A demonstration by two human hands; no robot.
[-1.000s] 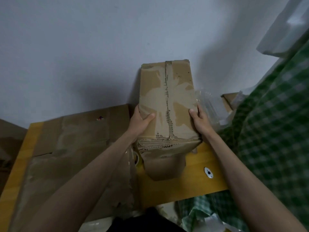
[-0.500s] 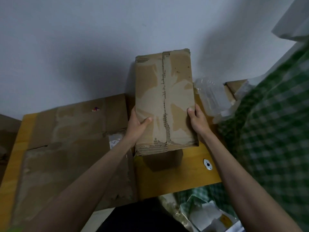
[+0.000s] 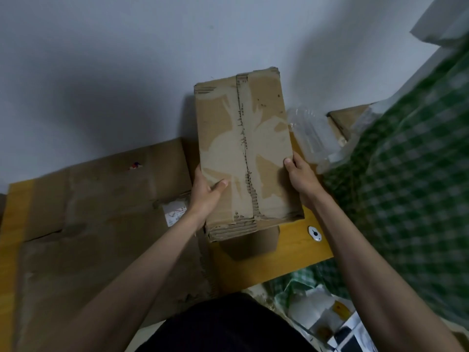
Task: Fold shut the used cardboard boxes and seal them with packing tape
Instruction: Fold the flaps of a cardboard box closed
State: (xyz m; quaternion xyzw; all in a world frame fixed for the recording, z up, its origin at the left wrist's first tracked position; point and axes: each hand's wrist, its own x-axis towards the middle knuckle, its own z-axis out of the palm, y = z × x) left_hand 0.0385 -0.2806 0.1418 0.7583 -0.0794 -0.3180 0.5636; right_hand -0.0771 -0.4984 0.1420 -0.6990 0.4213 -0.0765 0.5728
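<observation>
A worn, tall cardboard box [image 3: 243, 148] with torn tape marks and a ragged centre seam stands near the wall on the wooden table [image 3: 274, 265]. My left hand [image 3: 206, 196] grips its left side, thumb across the top face. On the right edge, my right hand [image 3: 300, 177] holds the box with the thumb on top. The near bottom flap [image 3: 250, 241] hangs below the box's front edge. No tape roll is in view.
Flattened cardboard sheets [image 3: 101, 224] cover the table's left part. Clear plastic packaging [image 3: 312, 133] and another cardboard piece [image 3: 347, 118] lie right of the box. A green checked cloth [image 3: 411, 174] fills the right side. A small white disc [image 3: 314, 233] sits on the table; paper clutter [image 3: 317, 308] lies below.
The box has been tipped more upright and pushed back toward the wall. Both hands kept their hold on its sides throughout.
</observation>
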